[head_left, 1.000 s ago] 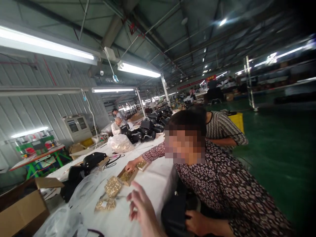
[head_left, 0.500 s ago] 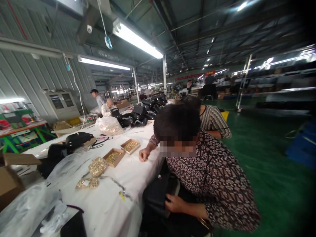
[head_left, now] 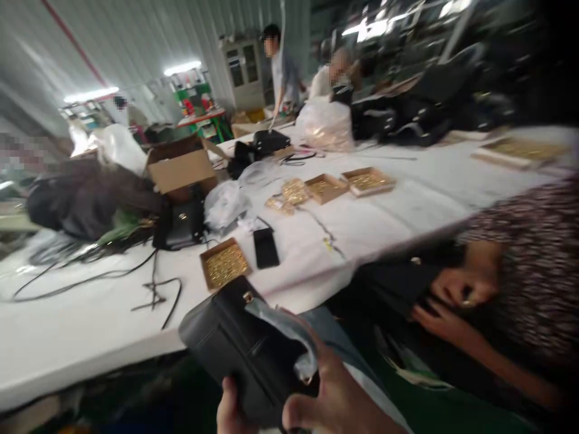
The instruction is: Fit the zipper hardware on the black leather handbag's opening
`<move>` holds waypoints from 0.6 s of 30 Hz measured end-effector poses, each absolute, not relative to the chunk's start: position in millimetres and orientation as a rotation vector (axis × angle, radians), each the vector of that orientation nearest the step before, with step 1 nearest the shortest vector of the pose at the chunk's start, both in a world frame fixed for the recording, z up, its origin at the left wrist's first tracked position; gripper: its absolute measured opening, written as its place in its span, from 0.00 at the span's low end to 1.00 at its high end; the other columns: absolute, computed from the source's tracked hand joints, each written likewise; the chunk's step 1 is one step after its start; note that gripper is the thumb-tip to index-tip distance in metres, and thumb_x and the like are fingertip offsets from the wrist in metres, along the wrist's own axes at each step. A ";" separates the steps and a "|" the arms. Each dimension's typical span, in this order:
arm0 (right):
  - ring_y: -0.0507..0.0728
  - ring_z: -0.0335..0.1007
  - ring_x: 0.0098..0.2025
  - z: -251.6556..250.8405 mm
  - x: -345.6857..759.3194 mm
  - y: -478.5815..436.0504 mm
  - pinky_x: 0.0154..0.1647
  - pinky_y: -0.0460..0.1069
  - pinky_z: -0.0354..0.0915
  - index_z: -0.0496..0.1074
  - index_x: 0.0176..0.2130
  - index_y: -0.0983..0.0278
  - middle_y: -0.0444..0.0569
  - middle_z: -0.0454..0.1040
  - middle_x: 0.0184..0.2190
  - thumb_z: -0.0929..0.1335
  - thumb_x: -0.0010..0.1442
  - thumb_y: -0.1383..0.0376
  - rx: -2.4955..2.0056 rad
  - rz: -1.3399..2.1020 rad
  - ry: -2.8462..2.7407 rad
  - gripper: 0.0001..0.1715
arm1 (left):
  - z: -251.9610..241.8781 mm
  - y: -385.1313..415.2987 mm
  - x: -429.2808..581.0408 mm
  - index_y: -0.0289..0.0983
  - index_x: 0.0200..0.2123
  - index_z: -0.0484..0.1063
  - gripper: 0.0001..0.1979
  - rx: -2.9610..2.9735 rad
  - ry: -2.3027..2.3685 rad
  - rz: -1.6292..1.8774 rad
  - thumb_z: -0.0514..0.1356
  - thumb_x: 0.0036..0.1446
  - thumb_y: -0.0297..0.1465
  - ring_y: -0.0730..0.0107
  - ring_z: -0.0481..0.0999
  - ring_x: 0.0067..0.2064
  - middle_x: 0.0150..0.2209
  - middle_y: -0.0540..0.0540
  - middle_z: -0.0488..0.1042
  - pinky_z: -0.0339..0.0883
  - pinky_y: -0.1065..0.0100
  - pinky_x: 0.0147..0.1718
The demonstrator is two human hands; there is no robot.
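Note:
A black handbag (head_left: 244, 355) is tilted in front of me at the near edge of the table. Gold-coloured fittings hold its handle (head_left: 289, 325), which is wrapped in pale plastic film. My left hand (head_left: 233, 410) grips the lower left side of the bag, its thumb on the front and its other fingers hidden. At the other end, my right hand (head_left: 335, 386) is closed on the bag near the handle, thumb against the body. Just beyond the bag lies a cardboard tray (head_left: 204, 271) of small gold-coloured metal parts.
On the white-covered table (head_left: 307, 271) lie a dark phone-like slab (head_left: 266, 247), plastic bags (head_left: 226, 205), cords (head_left: 156, 295) and more trays of gold parts (head_left: 368, 181). A co-worker's hands (head_left: 465, 295) work on a black bag at right. Other people stand behind the table.
My view has swung left and down from the co-worker and table. My two hands and the black handbag have come into view. The co-worker's hands are now together at their bag.

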State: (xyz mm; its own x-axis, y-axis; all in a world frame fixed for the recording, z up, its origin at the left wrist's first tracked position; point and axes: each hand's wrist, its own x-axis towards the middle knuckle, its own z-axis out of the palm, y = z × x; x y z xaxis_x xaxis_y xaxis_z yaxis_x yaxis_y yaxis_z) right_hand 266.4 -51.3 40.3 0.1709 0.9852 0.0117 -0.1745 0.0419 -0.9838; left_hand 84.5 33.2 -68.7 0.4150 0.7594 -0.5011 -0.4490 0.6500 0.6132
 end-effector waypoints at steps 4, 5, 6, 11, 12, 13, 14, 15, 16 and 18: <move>0.73 0.84 0.58 19.7 259.0 -50.5 0.54 0.61 0.83 0.66 0.76 0.51 0.59 0.85 0.57 0.88 0.49 0.50 -1.352 1.079 -0.990 0.65 | -85.8 15.8 49.6 0.34 0.54 0.87 0.42 0.364 0.810 0.899 0.79 0.47 0.61 0.24 0.76 0.68 0.58 0.31 0.84 0.70 0.37 0.71; 0.73 0.86 0.55 11.5 257.9 -51.0 0.51 0.60 0.84 0.67 0.75 0.52 0.59 0.85 0.56 0.88 0.49 0.51 -1.433 1.024 -1.030 0.63 | -89.2 17.0 51.3 0.31 0.56 0.86 0.43 0.357 0.759 0.897 0.79 0.50 0.60 0.25 0.76 0.69 0.59 0.29 0.84 0.68 0.38 0.73; 0.73 0.86 0.54 3.9 256.0 -51.8 0.49 0.60 0.84 0.68 0.74 0.53 0.59 0.85 0.56 0.88 0.49 0.51 -1.507 0.961 -1.067 0.61 | -92.0 19.6 54.5 0.30 0.58 0.85 0.44 0.350 0.711 0.896 0.79 0.52 0.60 0.26 0.76 0.69 0.60 0.28 0.83 0.66 0.38 0.74; 0.72 0.83 0.59 -16.4 239.8 -56.4 0.51 0.61 0.84 0.64 0.77 0.53 0.58 0.83 0.57 0.83 0.57 0.55 -1.677 0.754 -1.187 0.57 | -100.4 29.9 66.3 0.30 0.59 0.84 0.45 0.301 0.637 0.872 0.78 0.52 0.61 0.28 0.75 0.69 0.57 0.27 0.84 0.64 0.38 0.74; 0.72 0.83 0.59 -18.0 238.4 -56.4 0.52 0.61 0.84 0.63 0.78 0.53 0.57 0.83 0.56 0.81 0.59 0.56 -1.668 0.745 -1.198 0.55 | -100.8 29.0 66.1 0.31 0.58 0.84 0.45 0.302 0.640 0.856 0.77 0.53 0.62 0.27 0.75 0.70 0.58 0.27 0.83 0.64 0.37 0.74; 0.71 0.83 0.59 -19.0 238.8 -55.9 0.52 0.61 0.84 0.62 0.78 0.53 0.56 0.84 0.55 0.79 0.61 0.57 -1.649 0.738 -1.210 0.53 | -100.4 27.3 65.0 0.32 0.58 0.84 0.44 0.310 0.645 0.845 0.76 0.54 0.62 0.27 0.74 0.70 0.59 0.26 0.83 0.64 0.36 0.74; 0.71 0.83 0.59 -19.2 241.3 -54.9 0.53 0.61 0.85 0.63 0.78 0.53 0.56 0.84 0.54 0.78 0.62 0.58 -1.624 0.729 -1.233 0.51 | -98.9 25.4 63.2 0.33 0.58 0.84 0.42 0.327 0.649 0.839 0.75 0.55 0.62 0.26 0.74 0.70 0.61 0.27 0.81 0.65 0.36 0.73; 0.71 0.83 0.59 -18.4 245.9 -53.3 0.53 0.61 0.85 0.64 0.77 0.51 0.56 0.83 0.54 0.78 0.63 0.58 -1.601 0.716 -1.261 0.49 | -96.5 23.8 60.5 0.35 0.58 0.85 0.41 0.352 0.648 0.835 0.74 0.56 0.62 0.26 0.73 0.70 0.63 0.28 0.80 0.65 0.35 0.72; 0.71 0.83 0.58 -16.5 252.0 -50.6 0.54 0.61 0.85 0.66 0.76 0.49 0.55 0.83 0.55 0.78 0.63 0.59 -1.580 0.689 -1.282 0.48 | -93.3 23.2 57.1 0.37 0.58 0.85 0.40 0.382 0.639 0.837 0.73 0.56 0.63 0.25 0.73 0.70 0.64 0.28 0.79 0.67 0.34 0.70; 0.71 0.83 0.59 -9.7 265.9 -40.7 0.54 0.62 0.85 0.70 0.73 0.45 0.55 0.82 0.56 0.79 0.62 0.59 -1.525 0.649 -1.287 0.44 | -85.2 26.3 48.1 0.42 0.61 0.84 0.45 0.444 0.589 0.824 0.71 0.52 0.68 0.21 0.72 0.70 0.67 0.28 0.77 0.69 0.30 0.66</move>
State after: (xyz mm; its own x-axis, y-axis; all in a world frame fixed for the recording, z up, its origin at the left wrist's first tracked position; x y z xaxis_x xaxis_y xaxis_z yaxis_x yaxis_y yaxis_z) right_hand 265.9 -40.7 -9.7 0.2908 0.9373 0.1922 0.4027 0.0623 -0.9132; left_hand 48.1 26.3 -85.2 0.5375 0.7839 -0.3107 -0.5480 0.6048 0.5779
